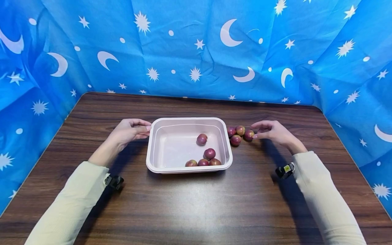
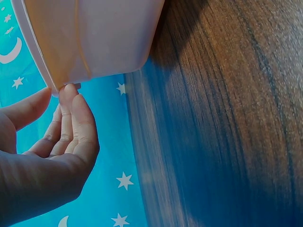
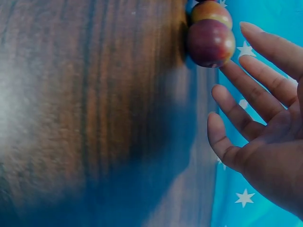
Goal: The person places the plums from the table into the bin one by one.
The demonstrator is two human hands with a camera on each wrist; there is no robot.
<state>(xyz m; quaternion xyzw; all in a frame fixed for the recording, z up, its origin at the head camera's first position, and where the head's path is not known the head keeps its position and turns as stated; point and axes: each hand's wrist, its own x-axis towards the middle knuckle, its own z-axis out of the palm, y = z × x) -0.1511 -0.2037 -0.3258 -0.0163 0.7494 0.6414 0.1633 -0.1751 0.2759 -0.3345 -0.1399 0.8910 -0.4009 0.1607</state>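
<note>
In the head view a white plastic basin (image 1: pixel 171 146) sits on the table, with several reddish plums (image 1: pixel 209 153) on its floor toward the right and front. My left hand (image 2: pixel 61 137) pinches the rim at the basin's left corner, thumb on one side and fingertips on the other. Just outside the basin's right wall lies a small group of plums (image 1: pixel 235 140). Beside the rightmost one is my right hand (image 1: pixel 273 132), its thumb and fingertips right at the fruit. The right wrist view shows that hand's fingers spread and loosely extended next to a plum (image 3: pixel 210 43).
The dark wood-grain table (image 1: pixel 196 207) stretches out in front of the basin. Blue cloth (image 1: pixel 190 44) with white moons and stars hangs behind the table and along both sides. Each wrist carries a small black camera (image 1: pixel 284 170).
</note>
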